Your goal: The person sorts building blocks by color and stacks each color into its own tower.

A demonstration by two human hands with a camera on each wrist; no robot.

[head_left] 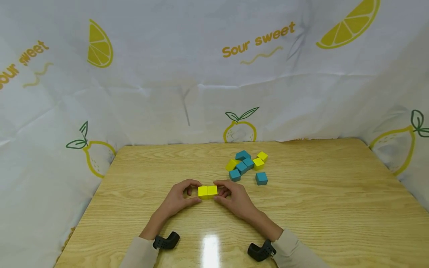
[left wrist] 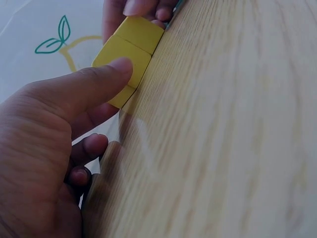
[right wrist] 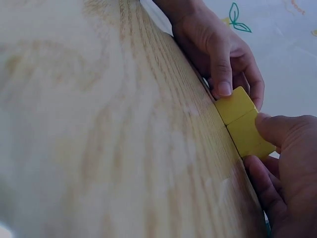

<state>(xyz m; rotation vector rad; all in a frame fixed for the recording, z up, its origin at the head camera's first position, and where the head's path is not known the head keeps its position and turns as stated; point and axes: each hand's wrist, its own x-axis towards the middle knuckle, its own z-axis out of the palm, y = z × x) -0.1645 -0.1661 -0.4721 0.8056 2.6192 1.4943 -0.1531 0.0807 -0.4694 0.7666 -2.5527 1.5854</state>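
Observation:
Two yellow cube blocks stand side by side on the wooden table, their faces meeting at a thin seam. My left hand [head_left: 177, 198] pinches the left yellow cube [head_left: 202, 191] between thumb and forefinger. From the other side, my right hand [head_left: 236, 197] grips the right yellow cube [head_left: 212, 191] the same way. Close up in the left wrist view, the thumb lies across the near face of the left cube [left wrist: 124, 52]. The right wrist view has both cubes in a row along the tabletop, with the right cube [right wrist: 247, 136] under my right thumb.
Beyond my right hand lies a loose group of blue cubes [head_left: 241, 167], yellow cubes [head_left: 258, 163] and a notched blue block [head_left: 242, 155]. One blue cube [head_left: 261, 178] sits apart, nearer me. A white lemon-print cloth [head_left: 161, 111] hangs behind the table [head_left: 321, 208].

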